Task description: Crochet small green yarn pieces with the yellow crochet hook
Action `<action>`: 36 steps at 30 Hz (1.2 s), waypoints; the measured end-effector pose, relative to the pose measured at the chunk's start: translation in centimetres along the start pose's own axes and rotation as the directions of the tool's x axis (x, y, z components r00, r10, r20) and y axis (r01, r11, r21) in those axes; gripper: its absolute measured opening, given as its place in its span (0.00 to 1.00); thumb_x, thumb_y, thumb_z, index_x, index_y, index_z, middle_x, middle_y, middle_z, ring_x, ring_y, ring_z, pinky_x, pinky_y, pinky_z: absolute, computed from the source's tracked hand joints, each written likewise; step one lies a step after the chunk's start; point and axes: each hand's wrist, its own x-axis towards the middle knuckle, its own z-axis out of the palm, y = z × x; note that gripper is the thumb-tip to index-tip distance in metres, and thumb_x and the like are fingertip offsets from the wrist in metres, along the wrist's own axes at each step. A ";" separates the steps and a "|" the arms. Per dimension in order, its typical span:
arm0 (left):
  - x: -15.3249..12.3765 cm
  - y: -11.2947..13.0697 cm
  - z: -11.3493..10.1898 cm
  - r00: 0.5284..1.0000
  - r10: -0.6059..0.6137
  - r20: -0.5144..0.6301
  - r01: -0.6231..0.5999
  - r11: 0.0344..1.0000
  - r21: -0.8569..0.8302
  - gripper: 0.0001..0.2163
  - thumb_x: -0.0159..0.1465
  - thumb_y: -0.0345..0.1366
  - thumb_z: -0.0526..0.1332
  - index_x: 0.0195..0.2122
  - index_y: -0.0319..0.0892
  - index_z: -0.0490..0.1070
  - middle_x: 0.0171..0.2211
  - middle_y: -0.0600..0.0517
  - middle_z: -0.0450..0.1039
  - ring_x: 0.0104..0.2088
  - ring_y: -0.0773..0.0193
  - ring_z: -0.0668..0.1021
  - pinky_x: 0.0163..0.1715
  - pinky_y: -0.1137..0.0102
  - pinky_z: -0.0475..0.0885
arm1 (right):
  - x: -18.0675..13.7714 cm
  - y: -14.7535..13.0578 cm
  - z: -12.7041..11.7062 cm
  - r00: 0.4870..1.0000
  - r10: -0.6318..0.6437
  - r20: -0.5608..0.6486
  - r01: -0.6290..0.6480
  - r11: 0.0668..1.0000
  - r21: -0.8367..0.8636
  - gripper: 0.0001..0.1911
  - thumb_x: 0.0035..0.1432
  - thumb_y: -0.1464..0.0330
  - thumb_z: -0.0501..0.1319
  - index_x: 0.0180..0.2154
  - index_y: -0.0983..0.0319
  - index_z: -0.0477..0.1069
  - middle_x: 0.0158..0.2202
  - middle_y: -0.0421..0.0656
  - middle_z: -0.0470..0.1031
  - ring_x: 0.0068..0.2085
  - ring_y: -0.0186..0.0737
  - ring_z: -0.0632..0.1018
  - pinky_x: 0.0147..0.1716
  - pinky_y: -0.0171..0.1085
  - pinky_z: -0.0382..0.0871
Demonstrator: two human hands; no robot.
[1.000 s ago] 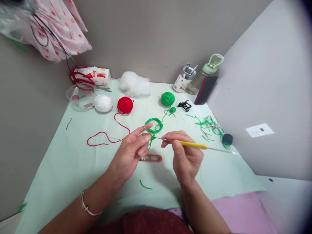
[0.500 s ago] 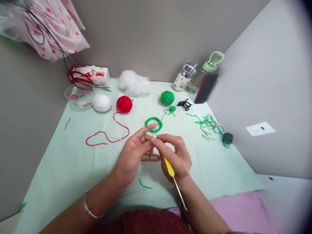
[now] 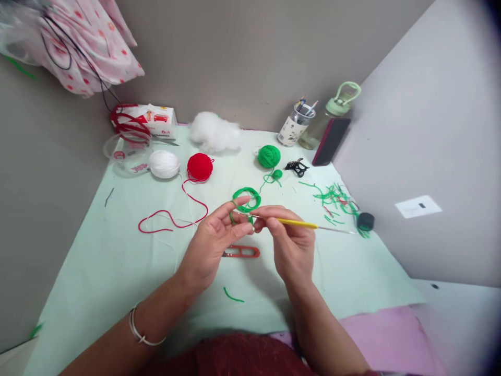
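From afar I see the left hand (image 3: 204,246) pinching green yarn (image 3: 251,220) and the right hand (image 3: 294,248) gripping the hook (image 3: 302,224) (yellow-handled), its tip close to that yarn, above the table (image 3: 129,277).

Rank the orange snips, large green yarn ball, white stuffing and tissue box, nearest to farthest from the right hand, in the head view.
1. Orange snips: left of the right hand.
2. Large green yarn ball: ahead, slightly left.
3. White stuffing: farther back, left.
4. Tissue box: far back left.
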 end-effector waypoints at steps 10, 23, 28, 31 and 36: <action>0.0 0.8 -0.5 0.997 0.053 -0.048 -0.048 0.994 0.103 0.17 0.59 0.35 0.76 0.51 0.48 0.84 0.33 0.56 0.73 0.37 0.66 0.73 0.42 0.70 0.69 | -0.2 -0.5 -0.5 0.998 -0.060 0.028 0.063 0.991 -0.117 0.11 0.75 0.66 0.57 0.43 0.58 0.78 0.39 0.44 0.84 0.32 0.37 0.83 0.33 0.40 0.82; -0.2 0.6 -0.3 0.991 -0.131 0.029 0.134 0.971 -0.196 0.15 0.63 0.31 0.73 0.51 0.41 0.83 0.20 0.64 0.54 0.20 0.76 0.51 0.30 0.77 0.68 | -0.5 -0.4 -0.4 0.985 -0.174 0.000 0.171 0.970 -0.174 0.12 0.74 0.69 0.58 0.45 0.55 0.81 0.37 0.43 0.81 0.30 0.37 0.80 0.30 0.40 0.78; -0.5 0.3 0.2 0.999 -0.038 0.038 0.039 0.999 -0.035 0.15 0.61 0.32 0.73 0.50 0.47 0.84 0.32 0.56 0.71 0.26 0.74 0.65 0.30 0.77 0.69 | -0.2 -0.4 0.0 0.992 -0.115 0.042 0.119 0.988 -0.101 0.08 0.71 0.69 0.63 0.43 0.56 0.83 0.40 0.44 0.84 0.37 0.41 0.83 0.35 0.42 0.80; -0.5 -0.1 0.4 1.000 0.017 -0.006 -0.017 1.000 0.011 0.15 0.61 0.34 0.75 0.50 0.47 0.84 0.32 0.55 0.71 0.28 0.71 0.67 0.28 0.77 0.68 | -0.8 -0.2 0.2 0.979 -0.197 0.055 0.205 0.939 -0.277 0.10 0.71 0.71 0.63 0.45 0.54 0.83 0.40 0.44 0.85 0.39 0.43 0.85 0.39 0.44 0.83; -0.1 -0.1 0.1 0.993 -0.114 -0.019 0.110 0.982 -0.151 0.17 0.61 0.34 0.74 0.52 0.42 0.82 0.25 0.60 0.63 0.22 0.74 0.59 0.27 0.77 0.67 | -1.5 0.0 0.1 0.935 -0.335 0.119 0.350 0.811 -0.469 0.16 0.67 0.74 0.66 0.50 0.49 0.83 0.47 0.45 0.83 0.45 0.44 0.85 0.43 0.44 0.83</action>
